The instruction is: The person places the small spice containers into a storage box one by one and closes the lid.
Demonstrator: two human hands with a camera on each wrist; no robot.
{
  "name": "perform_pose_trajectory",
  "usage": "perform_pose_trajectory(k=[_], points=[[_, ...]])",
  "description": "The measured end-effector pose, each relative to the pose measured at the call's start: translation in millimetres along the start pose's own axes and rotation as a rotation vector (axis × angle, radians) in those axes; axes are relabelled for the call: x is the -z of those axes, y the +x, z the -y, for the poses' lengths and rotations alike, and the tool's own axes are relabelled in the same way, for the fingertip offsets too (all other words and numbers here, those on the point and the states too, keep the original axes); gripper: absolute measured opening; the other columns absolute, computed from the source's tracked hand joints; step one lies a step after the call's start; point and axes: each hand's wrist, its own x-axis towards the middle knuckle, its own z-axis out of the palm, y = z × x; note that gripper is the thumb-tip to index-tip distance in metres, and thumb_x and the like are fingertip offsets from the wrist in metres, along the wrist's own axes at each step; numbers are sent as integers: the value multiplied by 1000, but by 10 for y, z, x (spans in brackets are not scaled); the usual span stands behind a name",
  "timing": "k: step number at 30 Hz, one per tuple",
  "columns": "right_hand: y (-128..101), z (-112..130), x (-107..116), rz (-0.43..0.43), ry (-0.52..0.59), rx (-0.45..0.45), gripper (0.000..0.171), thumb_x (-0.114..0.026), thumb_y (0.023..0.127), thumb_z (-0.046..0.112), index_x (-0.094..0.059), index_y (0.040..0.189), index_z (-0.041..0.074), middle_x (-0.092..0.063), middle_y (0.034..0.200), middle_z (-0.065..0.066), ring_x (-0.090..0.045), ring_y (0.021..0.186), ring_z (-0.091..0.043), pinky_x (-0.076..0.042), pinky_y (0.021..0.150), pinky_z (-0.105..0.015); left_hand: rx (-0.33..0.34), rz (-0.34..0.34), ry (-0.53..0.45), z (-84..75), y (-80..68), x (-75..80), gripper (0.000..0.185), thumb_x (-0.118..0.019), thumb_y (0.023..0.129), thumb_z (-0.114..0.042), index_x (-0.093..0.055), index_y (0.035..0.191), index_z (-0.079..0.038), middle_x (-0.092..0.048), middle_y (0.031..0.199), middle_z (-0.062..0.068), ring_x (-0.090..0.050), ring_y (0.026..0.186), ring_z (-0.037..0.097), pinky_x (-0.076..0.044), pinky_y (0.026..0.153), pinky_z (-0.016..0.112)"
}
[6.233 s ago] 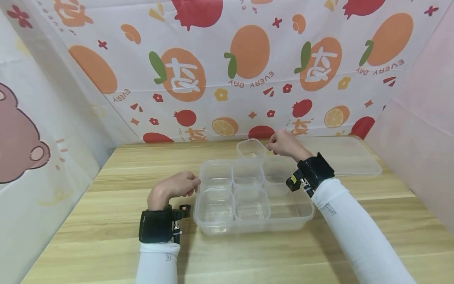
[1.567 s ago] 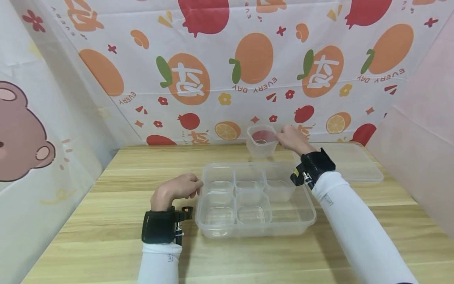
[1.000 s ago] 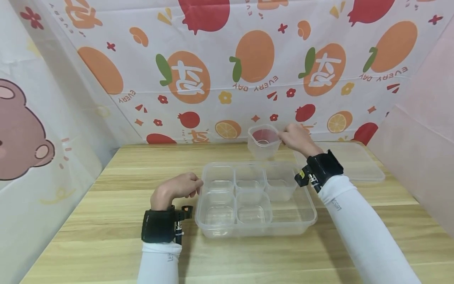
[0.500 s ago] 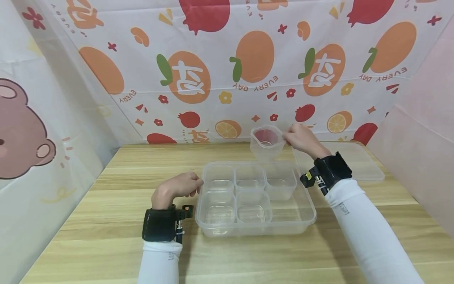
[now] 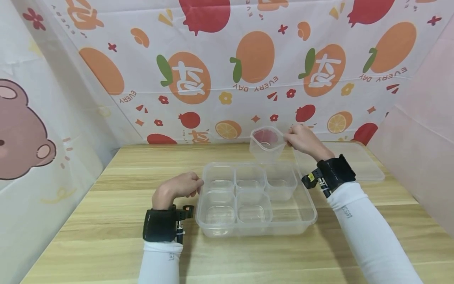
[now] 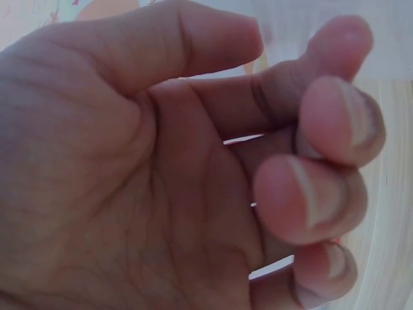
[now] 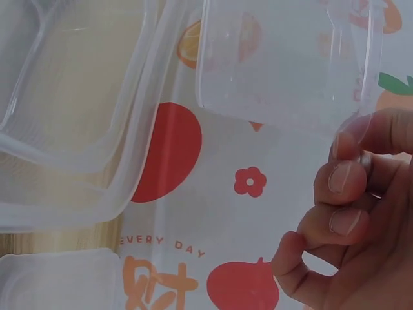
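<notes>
The cloth (image 5: pixel 248 71) behind the table (image 5: pixel 106 236) carries the words "EVERY DAY" under its oranges, printed upside down in the head view, and white characters on the orange circles. The right wrist view shows "EVERY DAY" upright, with a big white character below it. On both white sleeves there is small grey writing, but it is too small to read.

The right hand (image 5: pixel 301 140) holds a clear cup (image 5: pixel 267 144) in the air, just behind the far edge of the tray (image 5: pixel 308 205). Its thumb and curled fingers (image 7: pixel 342 177) pinch the cup's right rim; the cup is a little tilted and touches nothing else.

The left hand (image 5: pixel 177 189) rests at the left edge of the tray. Its fingers (image 6: pixel 310 200) are curled loosely, near together, and the fingertips are at the tray's rim; I cannot tell if they really press it.

Inside the tray five small cups stand: three in the far row, two in the near row, and the near right place is free. A flat lid (image 5: pixel 354 161) lies on the table to the right of the tray.
</notes>
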Motion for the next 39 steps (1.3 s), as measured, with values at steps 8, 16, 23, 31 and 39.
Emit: perform_pose_trajectory(k=[8, 16, 23, 31, 39], points=[[-29, -10, 53, 46, 25, 25, 36, -50, 96, 3, -58, 61, 4, -44, 57, -1, -42, 57, -22, -35, 61, -33, 10, -9, -2, -25, -13, 12, 31, -44, 98, -13, -63, 77, -3, -45, 61, 0, -37, 56, 16, -29, 58, 31], [-51, -31, 93, 78, 3, 51, 36, -50, 96, 3, -57, 61, 6, -45, 57, -2, -43, 60, -24, -35, 65, -36, 8, -11, 1, -26, -9, 17, 30, -44, 98, -13, -63, 77, -2, -45, 60, 0, -37, 55, 15, -28, 56, 30], [-107, -71, 124, 108, 48, 39, 33, -50, 96, 1, -61, 65, 3, -46, 58, -3, -44, 58, -23, -36, 61, -32, 8, 1, 0, -15, -4, 11, 32, -43, 99, -12, -63, 77, -2, -44, 60, 0, -36, 55, 15, -28, 56, 30], [-172, -70, 216, 155, 61, 50, 29, -55, 98, 5, -63, 69, 3, -49, 59, -2, -43, 58, -20, -35, 61, -31, 6, 4, -1, -1, -1, 5, 32, -43, 99, -12, -64, 76, -4, -44, 60, 0, -37, 55, 16, -29, 57, 30], [-195, -56, 296, 227, 82, 87, 34, -54, 98, 4, -61, 64, 6, -50, 57, -3, -42, 55, -16, -33, 56, -28, 7, -1, -4, 2, 0, 2, 31, -43, 99, -12, -63, 76, -4, -45, 60, 0, -37, 56, 15, -28, 57, 30]])
